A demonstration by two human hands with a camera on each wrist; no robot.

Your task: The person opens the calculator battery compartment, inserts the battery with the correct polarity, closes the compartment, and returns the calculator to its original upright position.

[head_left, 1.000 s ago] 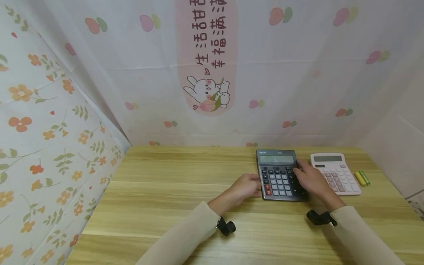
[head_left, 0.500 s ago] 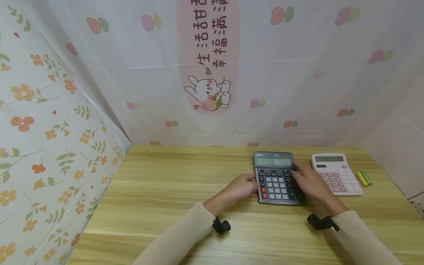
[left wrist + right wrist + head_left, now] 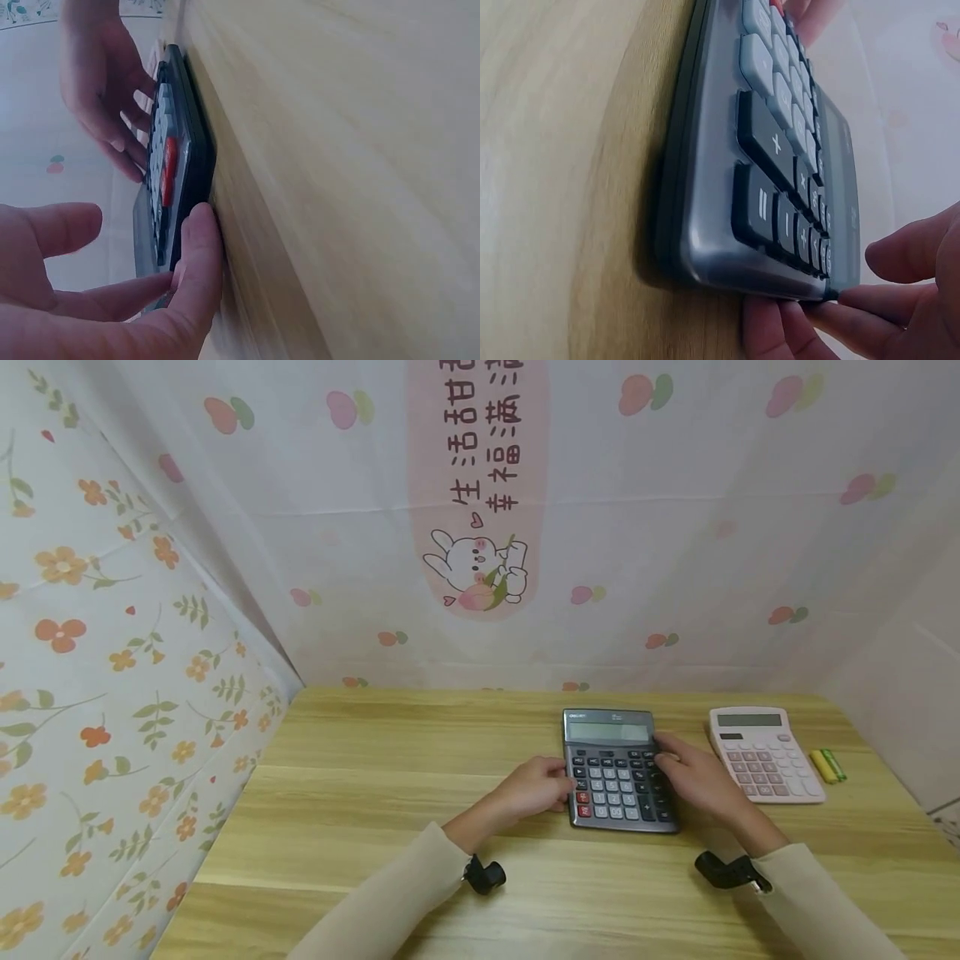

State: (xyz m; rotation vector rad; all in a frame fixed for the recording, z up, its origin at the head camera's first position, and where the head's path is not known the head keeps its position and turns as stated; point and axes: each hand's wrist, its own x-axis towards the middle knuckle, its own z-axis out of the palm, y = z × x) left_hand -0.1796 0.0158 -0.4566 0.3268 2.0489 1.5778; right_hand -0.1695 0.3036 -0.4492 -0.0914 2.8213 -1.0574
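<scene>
A dark grey desk calculator with grey, black and red keys lies between my two hands at the right of the table. My left hand touches its left side with the fingertips; in the left wrist view the raised thumb stands off it. At the opposite side is my right hand. Its fingers reach to the lower edge of the casing, partly hidden by it, and the thumb is held above the calculator's face, apart from it.
Right of my right hand lies a pink-white calculator, with two yellow-green batteries beside it. The wooden table ends at a printed cloth behind and a floral cloth on the left.
The dark grey calculator has moved left and a little toward me, with both hands staying at its sides. The pink-white calculator and batteries have not moved on the table.
</scene>
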